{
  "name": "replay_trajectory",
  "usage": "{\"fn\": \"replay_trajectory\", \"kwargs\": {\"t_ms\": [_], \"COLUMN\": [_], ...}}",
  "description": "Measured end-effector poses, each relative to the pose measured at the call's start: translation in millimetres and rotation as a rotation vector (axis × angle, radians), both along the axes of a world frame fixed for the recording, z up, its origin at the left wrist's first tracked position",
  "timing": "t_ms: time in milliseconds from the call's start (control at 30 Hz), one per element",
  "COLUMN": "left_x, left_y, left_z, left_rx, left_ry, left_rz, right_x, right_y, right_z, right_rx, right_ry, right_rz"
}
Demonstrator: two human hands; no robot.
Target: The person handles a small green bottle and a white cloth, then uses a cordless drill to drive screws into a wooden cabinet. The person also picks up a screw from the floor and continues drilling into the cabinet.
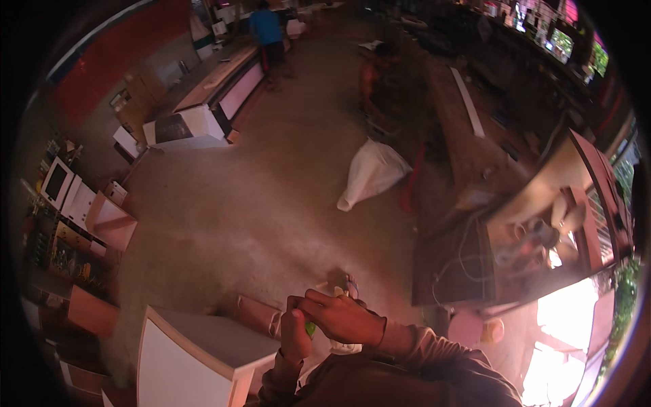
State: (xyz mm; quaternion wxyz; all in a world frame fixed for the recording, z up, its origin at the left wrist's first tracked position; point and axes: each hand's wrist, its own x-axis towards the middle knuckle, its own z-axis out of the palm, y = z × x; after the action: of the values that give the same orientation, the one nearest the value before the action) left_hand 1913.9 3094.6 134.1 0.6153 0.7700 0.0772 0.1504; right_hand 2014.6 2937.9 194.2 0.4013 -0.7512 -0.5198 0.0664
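My two hands meet close in front of my body, at the lower middle of the view. My left hand point(294, 336) is closed upright with its thumb showing, wrapped round a small bright green object point(310, 329) whose kind I cannot make out. From the right, my right hand point(346, 319) reaches across with curled fingers, and its fingertips press together at the top of the left hand. What they pinch is hidden. Just left of my hands stands a white box-like cabinet point(183, 363) with pale wood edges.
A white sack point(374, 171) lies on the floor ahead. To the right are a long workbench point(468, 156) and a fan point(559, 220) in a wooden frame. A person in a blue shirt point(266, 28) stands far off; another person point(371, 81) is low near the bench. Panels point(112, 220) line the left.
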Motion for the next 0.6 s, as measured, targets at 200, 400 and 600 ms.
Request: {"fn": "replay_trajectory", "kwargs": {"t_ms": [200, 400, 600], "left_x": [177, 304, 465], "left_y": [105, 208, 337], "left_z": [42, 31, -36], "left_rx": [0.008, -0.183, -0.373], "left_ry": [-0.047, -0.145, -0.26], "left_rz": [0.165, 0.493, 0.533], "right_x": [213, 406, 597], "right_y": [114, 236, 358], "right_z": [16, 9, -55], "right_rx": [0.097, 0.113, -0.025], "right_ry": [0.344, 0.271, 0.377], "right_rz": [0.148, 0.21, 0.376]}}
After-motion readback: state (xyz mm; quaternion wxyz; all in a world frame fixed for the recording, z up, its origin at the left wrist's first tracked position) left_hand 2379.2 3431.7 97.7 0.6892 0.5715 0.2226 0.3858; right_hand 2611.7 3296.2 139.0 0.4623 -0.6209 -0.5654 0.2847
